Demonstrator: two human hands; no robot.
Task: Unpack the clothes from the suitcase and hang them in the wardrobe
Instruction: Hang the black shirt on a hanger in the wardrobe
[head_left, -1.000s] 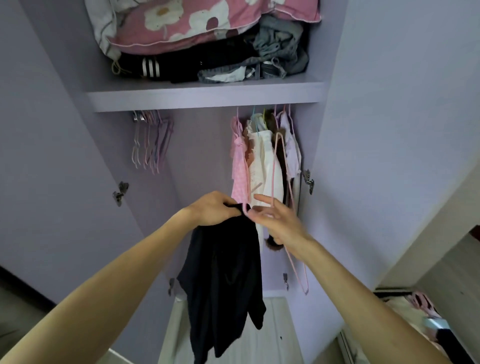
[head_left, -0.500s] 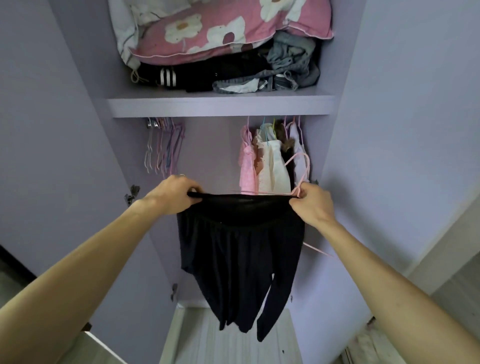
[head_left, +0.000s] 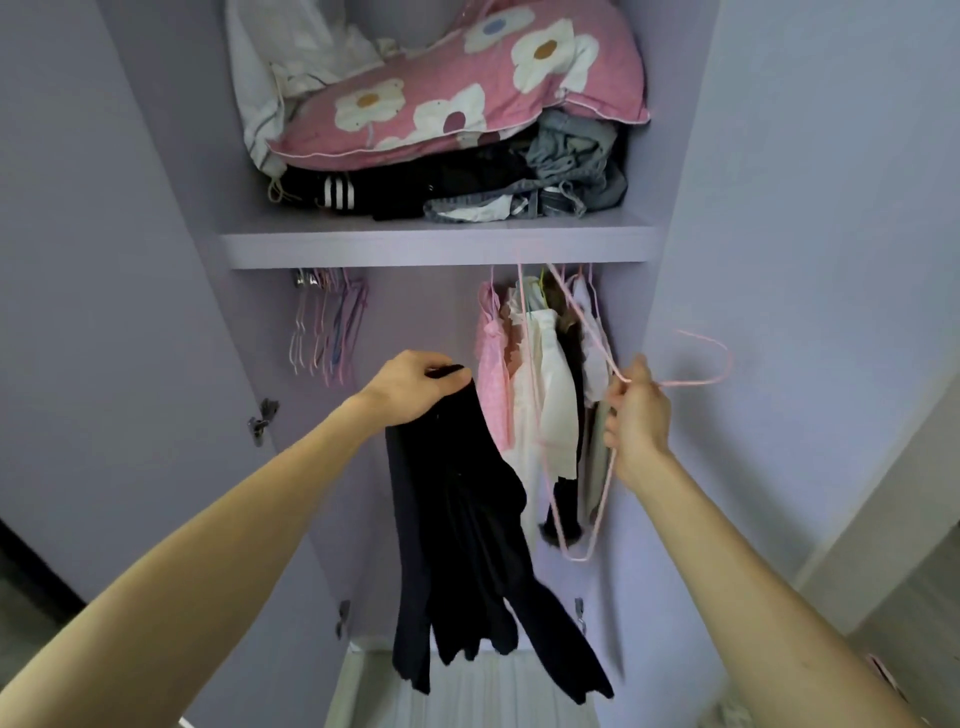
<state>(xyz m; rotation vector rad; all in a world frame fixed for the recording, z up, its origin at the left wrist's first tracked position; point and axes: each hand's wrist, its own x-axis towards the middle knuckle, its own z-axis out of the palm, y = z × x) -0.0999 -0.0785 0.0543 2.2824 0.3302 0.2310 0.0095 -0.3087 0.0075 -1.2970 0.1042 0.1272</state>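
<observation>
My left hand (head_left: 415, 384) grips the top of a black garment (head_left: 467, 545), which hangs loose in front of the open lilac wardrobe (head_left: 156, 260). My right hand (head_left: 636, 415) pinches a thin pink wire hanger (head_left: 582, 519), held tilted, with its hook (head_left: 711, 364) pointing right. The hanger is free of the garment. Behind my hands, pink and white clothes (head_left: 524, 374) hang at the right end of the rail. The suitcase is out of view.
Several bare hangers (head_left: 327, 327) hang at the rail's left end. The shelf (head_left: 436, 247) above carries a pink flowered pillow (head_left: 457, 104) on folded dark and grey clothes. The wardrobe doors stand open on both sides, and a pale striped floor (head_left: 467, 691) lies below.
My right hand let go of the black garment's waistband and moved right, keeping only the pink hanger. The garment, stretched between both hands before, now dangles from my left hand alone.
</observation>
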